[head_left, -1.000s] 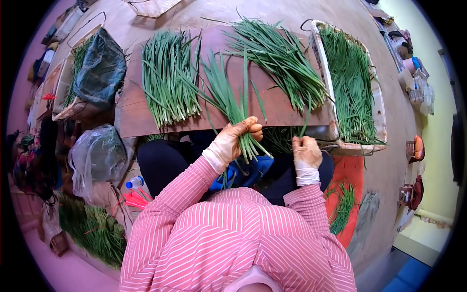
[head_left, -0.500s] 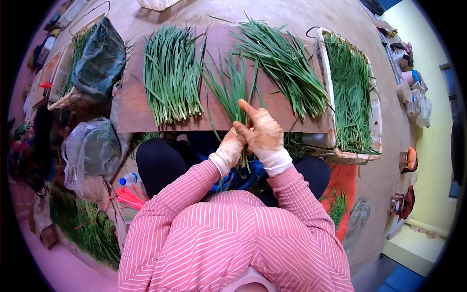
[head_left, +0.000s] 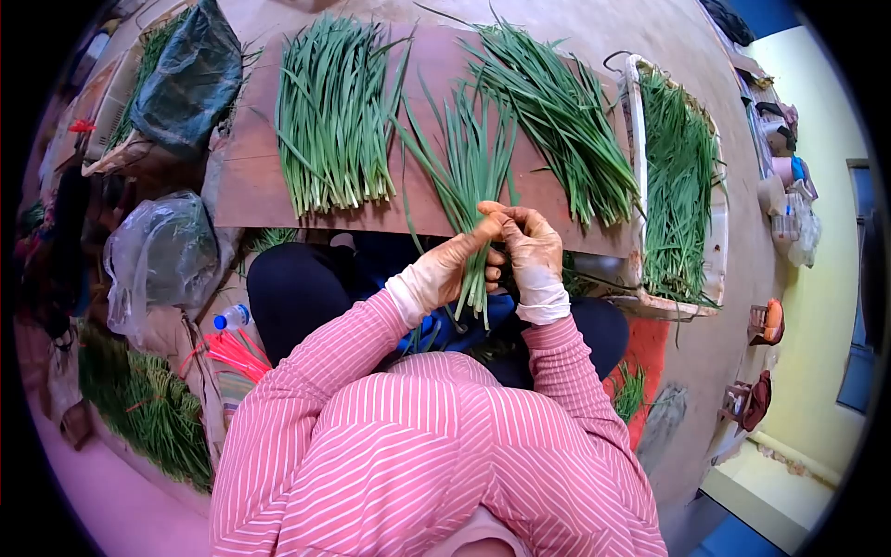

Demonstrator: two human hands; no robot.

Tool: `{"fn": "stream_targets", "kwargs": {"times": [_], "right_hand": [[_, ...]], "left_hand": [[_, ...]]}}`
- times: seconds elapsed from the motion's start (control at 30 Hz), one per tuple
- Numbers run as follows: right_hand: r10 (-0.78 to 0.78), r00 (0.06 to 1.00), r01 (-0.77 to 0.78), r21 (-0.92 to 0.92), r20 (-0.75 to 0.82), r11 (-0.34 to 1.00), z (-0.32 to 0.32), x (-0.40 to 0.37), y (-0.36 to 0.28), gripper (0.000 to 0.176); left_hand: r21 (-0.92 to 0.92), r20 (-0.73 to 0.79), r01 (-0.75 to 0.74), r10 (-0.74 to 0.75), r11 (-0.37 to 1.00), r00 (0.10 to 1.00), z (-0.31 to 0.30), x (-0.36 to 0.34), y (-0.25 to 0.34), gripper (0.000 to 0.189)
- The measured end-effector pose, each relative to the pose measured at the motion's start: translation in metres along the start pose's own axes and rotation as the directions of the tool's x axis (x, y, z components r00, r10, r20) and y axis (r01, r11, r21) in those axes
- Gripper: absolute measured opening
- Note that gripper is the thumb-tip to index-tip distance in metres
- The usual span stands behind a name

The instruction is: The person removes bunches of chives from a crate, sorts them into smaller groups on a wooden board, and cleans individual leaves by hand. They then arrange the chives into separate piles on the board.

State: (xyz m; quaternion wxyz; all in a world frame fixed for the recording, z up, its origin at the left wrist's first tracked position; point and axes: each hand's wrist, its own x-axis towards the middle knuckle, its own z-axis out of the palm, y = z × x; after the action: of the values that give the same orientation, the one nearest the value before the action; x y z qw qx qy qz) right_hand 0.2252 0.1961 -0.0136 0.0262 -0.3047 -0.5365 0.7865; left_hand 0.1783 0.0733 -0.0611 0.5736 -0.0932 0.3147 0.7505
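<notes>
In my left hand (head_left: 444,267) is a small bunch of garlic chives (head_left: 469,172), gripped near the pale stem ends. The leaves fan out forward over the brown board (head_left: 246,162), and the stem ends hang below my fingers. My right hand (head_left: 536,249) is closed at the bunch's right side, its thumb and forefinger pinched together by my left thumb. What that pinch holds, if anything, is hidden. Both hands wear thin, stained pale gloves. A neat chive pile (head_left: 334,121) lies left of the bunch, and a looser, slanted chive pile (head_left: 561,130) lies to its right.
A white crate (head_left: 639,139) filled with chives stands right of the board. At the left are a crate covered by a dark plastic sheet (head_left: 190,84), a clear plastic bag (head_left: 162,251), a water bottle (head_left: 232,317), red ties (head_left: 239,353) and bundled chives (head_left: 148,399).
My right hand has gone from extended fingers to a pinch beside the left thumb. The bunch sits slightly farther right, with more stem showing below my left hand. The view has shifted a little.
</notes>
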Motion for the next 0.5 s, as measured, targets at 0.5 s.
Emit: {"fn": "stream_targets", "kwargs": {"times": [0.5], "right_hand": [[0.237, 0.929, -0.123, -0.366, 0.284, 0.922, -0.055, -0.092, -0.037, 0.019]], "left_hand": [[-0.18, 0.085, -0.185, 0.202, 0.966, 0.976, -0.016, 0.034, 0.018, 0.026]]}}
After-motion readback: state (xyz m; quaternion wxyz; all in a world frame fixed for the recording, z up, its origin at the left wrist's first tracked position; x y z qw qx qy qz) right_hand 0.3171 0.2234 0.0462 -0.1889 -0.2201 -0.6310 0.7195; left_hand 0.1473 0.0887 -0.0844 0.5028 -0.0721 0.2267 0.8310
